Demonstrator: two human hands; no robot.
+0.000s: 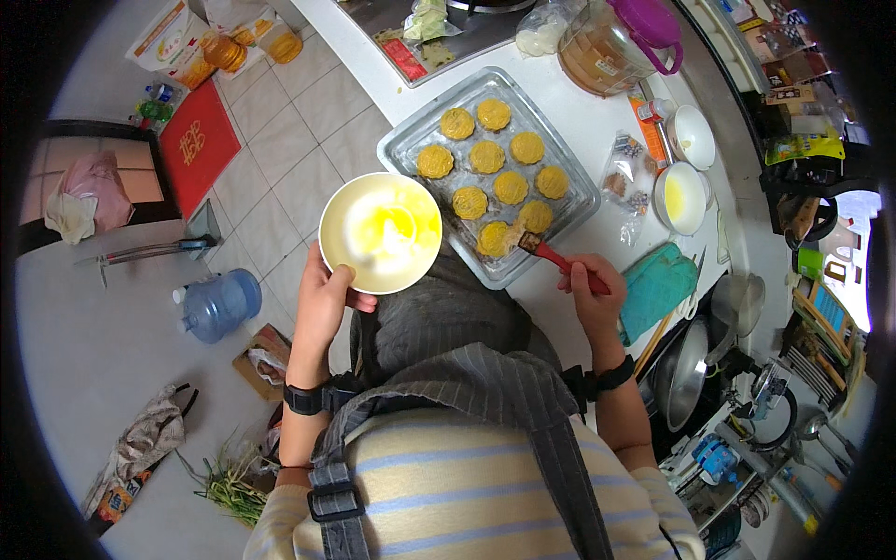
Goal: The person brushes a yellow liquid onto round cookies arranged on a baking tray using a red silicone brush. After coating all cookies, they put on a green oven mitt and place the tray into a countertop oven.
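My left hand point(329, 287) grips the rim of a white bowl point(343, 231) tilted towards me, with a thin coat of yellow liquid, probably egg wash, on its inside. A pastry brush point(560, 259) with a red handle is held in my right hand point(595, 283). Its bristles touch a round pastry point(495, 239) at the near corner of a metal baking tray point(420, 140). Several more molded round pastries point(487, 157), golden yellow and patterned on top, sit spaced out on the tray. The bowl hangs beside the tray's left corner, over the counter edge.
Right of the tray lie a clear plastic bag point(625, 175), a white bowl with yellow liquid point(679, 199), another white bowl point(691, 136) and a teal cloth mitt point(658, 287). A purple-lidded clear container point(602, 49) and a stovetop point(448, 42) stand beyond. A metal wok point(680, 374) sits at right.
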